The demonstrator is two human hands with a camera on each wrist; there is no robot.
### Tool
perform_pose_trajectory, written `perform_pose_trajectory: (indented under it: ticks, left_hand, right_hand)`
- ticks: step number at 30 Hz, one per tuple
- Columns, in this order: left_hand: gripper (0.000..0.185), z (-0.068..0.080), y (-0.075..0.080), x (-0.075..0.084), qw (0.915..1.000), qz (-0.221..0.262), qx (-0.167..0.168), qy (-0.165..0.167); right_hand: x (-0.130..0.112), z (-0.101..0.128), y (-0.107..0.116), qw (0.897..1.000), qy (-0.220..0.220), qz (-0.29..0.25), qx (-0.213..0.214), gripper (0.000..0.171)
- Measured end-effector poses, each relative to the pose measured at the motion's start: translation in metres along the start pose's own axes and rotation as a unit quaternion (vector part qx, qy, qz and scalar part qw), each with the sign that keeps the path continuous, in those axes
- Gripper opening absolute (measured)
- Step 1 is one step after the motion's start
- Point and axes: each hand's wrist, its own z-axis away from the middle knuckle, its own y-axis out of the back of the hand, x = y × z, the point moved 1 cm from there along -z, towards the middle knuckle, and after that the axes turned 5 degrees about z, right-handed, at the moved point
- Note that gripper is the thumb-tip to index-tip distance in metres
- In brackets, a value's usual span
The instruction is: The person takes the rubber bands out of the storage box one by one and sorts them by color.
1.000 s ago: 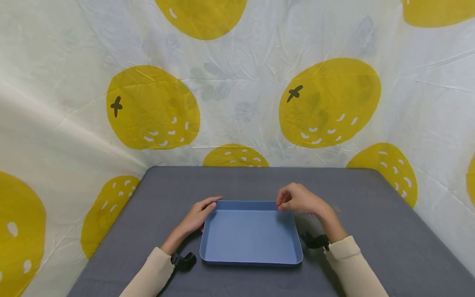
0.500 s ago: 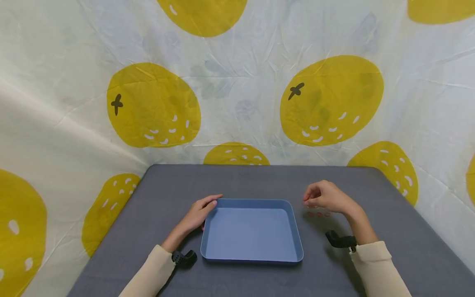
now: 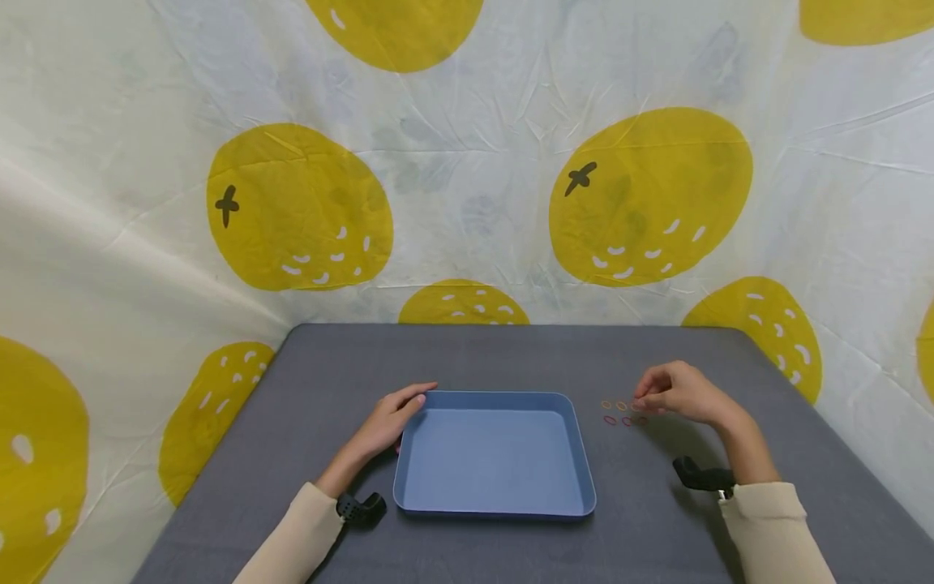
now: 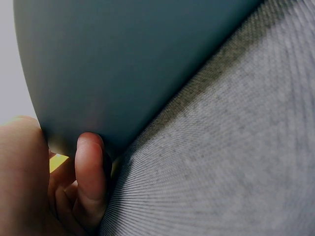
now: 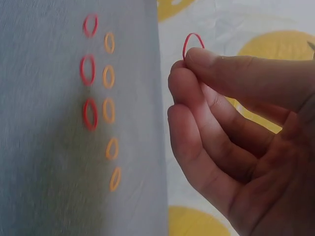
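Observation:
A blue rectangular tray (image 3: 496,462) lies on the grey cloth. My left hand (image 3: 388,422) holds its far left corner, thumb at the rim; in the left wrist view a fingertip (image 4: 90,162) presses the outer wall. To the right of the tray, my right hand (image 3: 682,395) is over small rubber bands. Between thumb and forefinger it pinches a thin red rubber band (image 5: 194,34), raised above the table. Below lie a row of red rubber bands (image 5: 87,70) and a row of orange rubber bands (image 5: 109,77), the orange row farther back.
A grey cloth-covered table (image 3: 467,357) runs back to a white curtain (image 3: 467,178) printed with yellow fruit. Another curtain side rises on the left. Black bands with camera mounts sit on both wrists.
My right hand has moved rightward from over the tray's far right corner to above the rubber bands, uncovering several of them. The left hand and the tray have stayed in place.

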Motion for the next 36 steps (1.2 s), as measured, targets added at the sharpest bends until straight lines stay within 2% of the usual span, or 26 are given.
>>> perform_pose_trajectory:
  ticks: [10,16,27,36]
  left_hand:
    - [0.042,0.0,0.0,0.001,1.0,-0.005,0.005,-0.003]
    - [0.043,0.0,0.001,0.001,1.0,-0.006,0.004,0.002]
    - [0.045,0.002,-0.004,-0.002,1.0,0.006,-0.001,0.003]
    - [0.044,0.001,0.001,0.0,1.0,0.007,-0.002,-0.002]
  right_hand:
    - [0.027,0.008,0.001,0.997,-0.064,0.034,-0.005,0.004]
    - [0.036,0.007,-0.003,0.994,-0.1,0.031,-0.018,0.003]
    - [0.044,0.007,-0.007,0.992,-0.112,0.062,-0.022,0.004]
    - [0.044,0.003,-0.007,0.989,-0.124,0.072,-0.023,0.004]
